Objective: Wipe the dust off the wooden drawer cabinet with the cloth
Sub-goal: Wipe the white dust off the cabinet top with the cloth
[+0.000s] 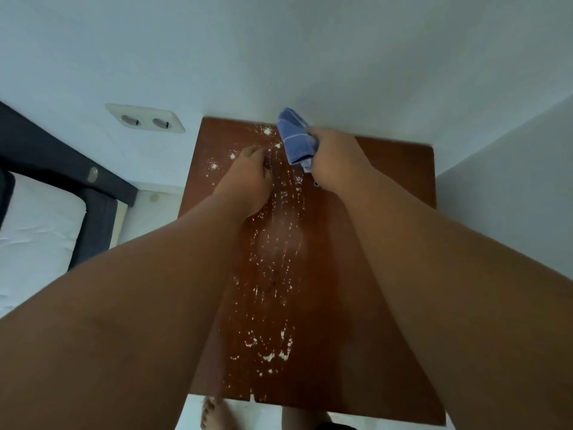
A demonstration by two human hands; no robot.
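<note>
The reddish-brown top of the wooden drawer cabinet fills the middle of the view, set against the wall. White dust lies in streaks and clumps down its centre. My right hand grips a bunched blue cloth with pale stripes, held over the far part of the top. My left hand reaches over the dusty strip near the far left, fingers bent downward toward the surface; whether the fingertips touch the wood I cannot tell.
A white double wall socket sits on the wall left of the cabinet. A dark bed frame with a white mattress stands at the left. A white wall closes the right side. My bare foot shows below the cabinet's near edge.
</note>
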